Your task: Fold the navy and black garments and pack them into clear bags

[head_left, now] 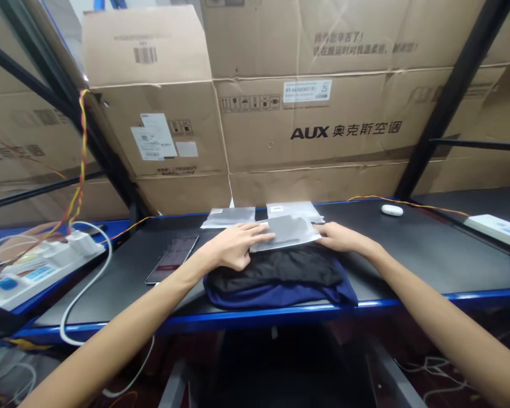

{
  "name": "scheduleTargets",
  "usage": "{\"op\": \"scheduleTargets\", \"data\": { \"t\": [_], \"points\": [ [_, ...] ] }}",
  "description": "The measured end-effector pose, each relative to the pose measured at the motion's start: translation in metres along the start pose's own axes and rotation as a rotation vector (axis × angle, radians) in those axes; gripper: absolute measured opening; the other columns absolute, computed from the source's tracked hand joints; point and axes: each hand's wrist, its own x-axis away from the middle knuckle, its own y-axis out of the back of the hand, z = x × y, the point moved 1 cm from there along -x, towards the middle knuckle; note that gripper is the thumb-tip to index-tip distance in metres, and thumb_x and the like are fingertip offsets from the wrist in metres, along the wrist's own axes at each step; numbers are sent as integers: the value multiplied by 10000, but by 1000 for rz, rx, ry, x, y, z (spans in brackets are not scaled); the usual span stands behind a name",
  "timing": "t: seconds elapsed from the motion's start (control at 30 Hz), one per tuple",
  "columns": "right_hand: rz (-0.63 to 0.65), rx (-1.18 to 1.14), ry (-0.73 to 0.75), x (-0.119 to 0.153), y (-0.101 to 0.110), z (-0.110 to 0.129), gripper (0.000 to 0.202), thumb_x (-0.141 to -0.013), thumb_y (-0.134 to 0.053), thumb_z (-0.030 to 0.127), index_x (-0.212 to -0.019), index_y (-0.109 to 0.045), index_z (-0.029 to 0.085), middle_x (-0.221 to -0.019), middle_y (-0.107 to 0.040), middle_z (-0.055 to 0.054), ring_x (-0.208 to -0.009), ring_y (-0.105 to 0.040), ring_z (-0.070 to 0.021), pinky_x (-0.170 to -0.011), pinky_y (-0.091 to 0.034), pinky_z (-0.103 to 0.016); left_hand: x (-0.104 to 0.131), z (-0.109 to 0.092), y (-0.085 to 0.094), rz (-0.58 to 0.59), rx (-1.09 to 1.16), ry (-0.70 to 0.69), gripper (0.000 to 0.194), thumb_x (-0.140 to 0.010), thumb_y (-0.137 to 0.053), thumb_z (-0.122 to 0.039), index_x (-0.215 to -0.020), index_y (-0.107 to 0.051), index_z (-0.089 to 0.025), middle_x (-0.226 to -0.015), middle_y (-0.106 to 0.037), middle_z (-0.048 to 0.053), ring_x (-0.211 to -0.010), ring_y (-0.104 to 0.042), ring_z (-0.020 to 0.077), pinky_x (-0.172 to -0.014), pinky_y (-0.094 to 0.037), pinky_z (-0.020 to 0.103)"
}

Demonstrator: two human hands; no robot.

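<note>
A translucent, frosted plastic bag (pixel 287 231) with something dark showing through lies over the back of a folded black and navy cloth (pixel 280 272). My left hand (pixel 238 243) holds the bag's left edge, its fingers reaching across the top and the thumb lower down. At the opposite edge, my right hand (pixel 338 237) grips the bag's right corner; some of its fingertips are hidden behind the plastic. Just beyond are two similar flat packets, a left packet (pixel 229 217) and a right packet (pixel 295 211), each with a small white label.
On the black tabletop (pixel 408 260), a phone (pixel 173 259) lies left of the cloth. A small white case (pixel 391 210) sits at the back right. Power strips, one left (pixel 42 269) and one right (pixel 499 229), flank the table. Cardboard (pixel 255 136) stands behind, between dark metal posts.
</note>
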Motion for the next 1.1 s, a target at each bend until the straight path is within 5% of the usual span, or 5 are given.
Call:
{"op": "scheduleTargets", "data": {
  "t": [0.27,0.53,0.7,0.87,1.1],
  "points": [
    [-108,260,-19,0,0,-8,286,-865,-516,186,-1006,-761,230,-1325,-654,-69,-1291,-537,-317,-1068,-422,-420,14,19,-28,-94,59,24,457,-951,-433,-140,-1360,-568,-290,-1410,-580,51,-1231,-598,220,-1010,-503,347],
    [-321,440,-55,1,-4,-2,355,-906,-465,140,-1159,-710,182,-1235,-695,-128,-1152,-638,-289,-974,-512,-410,16,17,-39,-156,-89,-32,268,-1008,-400,-196,-1094,-652,-216,-1303,-661,59,-1099,-678,193,-874,-569,294],
    [-412,397,291,-6,-21,42,297,-973,-470,231,-1137,-712,179,-1167,-730,-101,-1117,-663,-244,-1012,-503,-386,16,18,-42,-205,-122,-46,230,-1005,-409,-208,-1040,-636,-204,-1259,-687,57,-1048,-701,179,-835,-577,271],
    [-296,390,559,-21,-44,84,251,-993,-484,238,-1107,-696,169,-1137,-728,-103,-1049,-670,-221,-946,-530,-366,17,19,-43,-198,-95,-23,198,-981,-470,-231,-1101,-625,-196,-1195,-713,78,-1029,-711,190,-862,-576,289],
    [-241,614,615,-45,-61,104,307,-1026,-391,208,-962,-678,117,-909,-745,-105,-857,-685,-209,-775,-532,-319,17,20,-45,-220,-63,0,243,-974,-480,-233,-1175,-605,-178,-1164,-726,78,-1006,-720,194,-824,-579,280]
  ]
}}
